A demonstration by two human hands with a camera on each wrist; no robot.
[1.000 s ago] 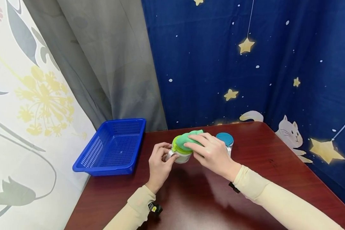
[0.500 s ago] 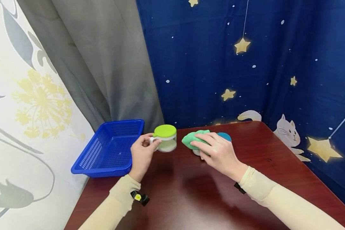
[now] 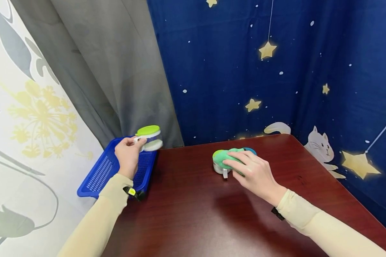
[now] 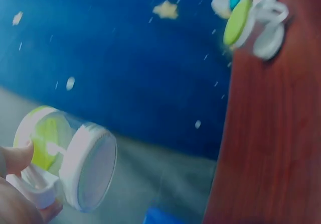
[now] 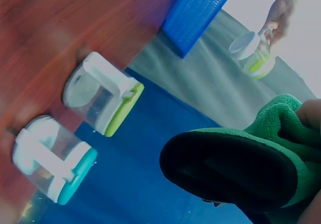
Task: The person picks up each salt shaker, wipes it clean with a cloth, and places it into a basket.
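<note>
A starry blue curtain [image 3: 225,71] hangs behind the dark red desk [image 3: 186,210], and at the desk's far left corner sits a blue basket [image 3: 98,178]. Toward the far edge, the person's right hand [image 3: 255,175] holds a green cloth [image 3: 226,157], fingers bent over it, while the left hand [image 3: 128,157] pinches a lime-topped clear jar [image 3: 152,139] by its white handle [image 4: 44,196], up in the air by the basket's far right corner. Near the cloth, along the desk's far edge, a lime-lidded jar [image 5: 103,94] stands just left of a blue-lidded jar [image 5: 52,158].
</note>
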